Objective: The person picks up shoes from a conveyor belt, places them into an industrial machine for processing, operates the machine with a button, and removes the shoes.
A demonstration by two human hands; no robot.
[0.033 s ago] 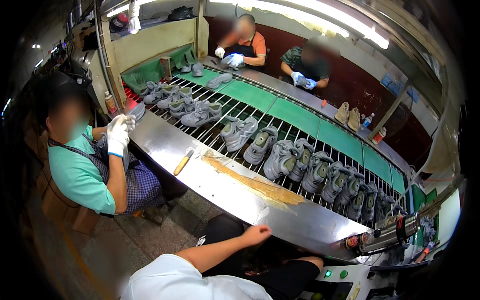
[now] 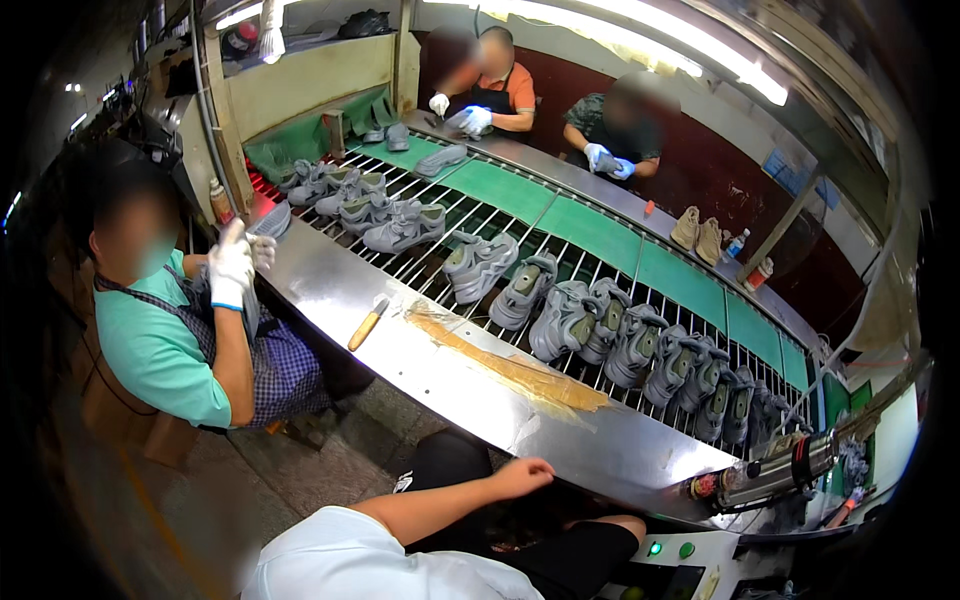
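Note:
My bare left hand (image 2: 524,477) is at the near edge of the metal bench (image 2: 610,445), its fingers loosely stretched out and holding nothing. Whether it touches the bench edge, I cannot tell. My right hand is out of view. Beyond the bench, grey sneakers (image 2: 565,320) stand in a row on a conveyor of metal bars (image 2: 465,300). A wooden-handled knife (image 2: 369,325) lies on the bench, left of a brown tape strip (image 2: 500,360).
At left sits a co-worker in white gloves (image 2: 232,270); two others across the conveyor handle grey shoe parts. Tan shoes (image 2: 697,233) stand on the far ledge. A metal flask-like cylinder (image 2: 780,478) and a panel with green buttons (image 2: 686,550) are at right.
My left hand has shifted slightly right and down, and its fingers have straightened from a looser curl. The left co-worker's gloved hands have moved a little left and apart.

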